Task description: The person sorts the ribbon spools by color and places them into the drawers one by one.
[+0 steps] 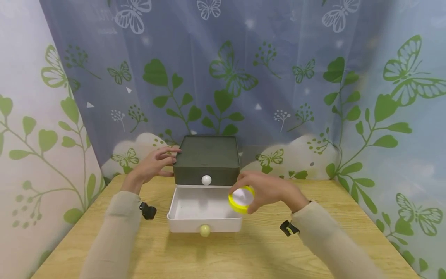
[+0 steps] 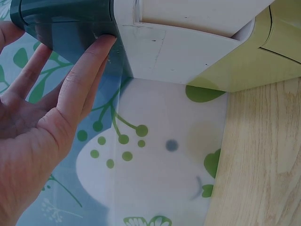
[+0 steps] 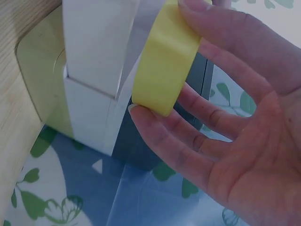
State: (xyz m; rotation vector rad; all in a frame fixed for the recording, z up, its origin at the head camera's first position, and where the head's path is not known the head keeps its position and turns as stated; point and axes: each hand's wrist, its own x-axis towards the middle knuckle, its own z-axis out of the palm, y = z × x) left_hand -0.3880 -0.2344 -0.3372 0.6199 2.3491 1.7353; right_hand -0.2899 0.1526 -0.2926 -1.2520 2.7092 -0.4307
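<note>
A small drawer unit stands on the table, its top tier [image 1: 209, 153] dark green with a white knob. Below that, a white drawer [image 1: 205, 225] is pulled out, with a yellow-green knob at its front. My left hand [image 1: 153, 164] rests its extended fingertips on the left side of the dark tier, also seen in the left wrist view. My right hand [image 1: 266, 188] pinches a roll of yellow tape [image 3: 167, 61] between thumb and fingers. The roll is tilted and held over the right edge of the drawer.
Under the white tier, the wrist views show a yellow-green bottom tier [image 2: 244, 70]. The wooden table [image 1: 271, 248] reaches back to a curtain [image 1: 278, 116] printed with butterflies and leaves. More printed cloth hangs at both sides.
</note>
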